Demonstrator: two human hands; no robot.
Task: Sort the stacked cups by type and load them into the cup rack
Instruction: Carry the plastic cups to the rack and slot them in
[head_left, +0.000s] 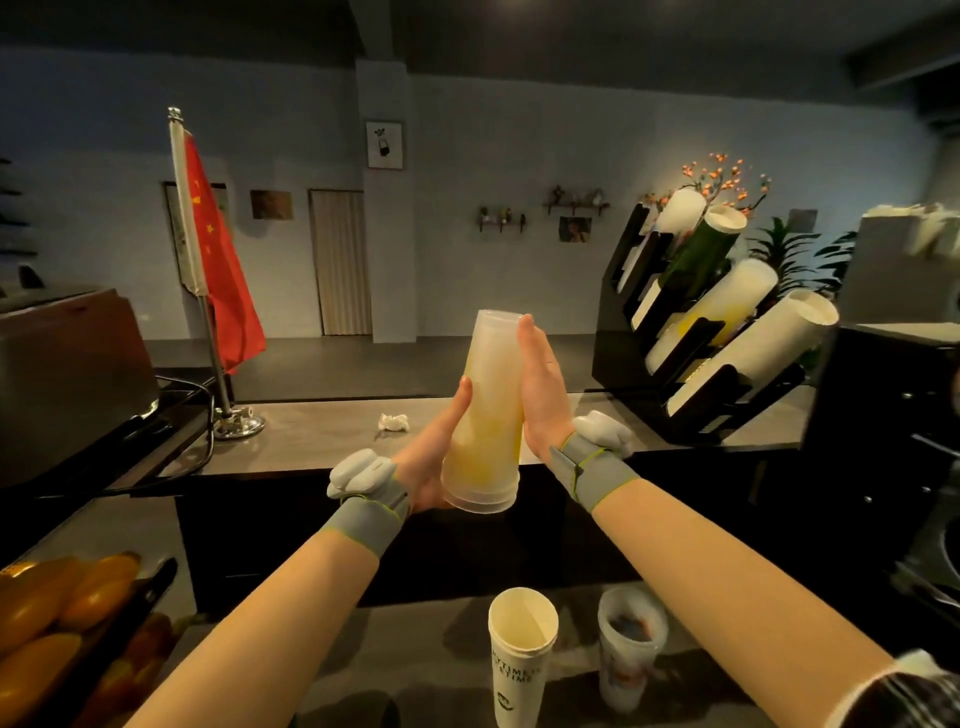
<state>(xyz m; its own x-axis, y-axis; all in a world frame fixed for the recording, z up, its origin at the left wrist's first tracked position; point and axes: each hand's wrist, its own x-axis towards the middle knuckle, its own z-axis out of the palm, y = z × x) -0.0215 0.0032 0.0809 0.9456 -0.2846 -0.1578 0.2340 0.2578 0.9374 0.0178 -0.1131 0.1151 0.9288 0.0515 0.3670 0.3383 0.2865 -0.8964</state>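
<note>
As hands (435, 453) press cup stack (488, 410), fingers (535, 364) straight

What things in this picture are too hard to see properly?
Head view: how many cups are in the held cup stack; they blur together.
Head view: fingers of the left hand, hidden behind that stack.
Head view: bottom of the paper cup, cut off by the lower edge; its print is blurred.
</note>
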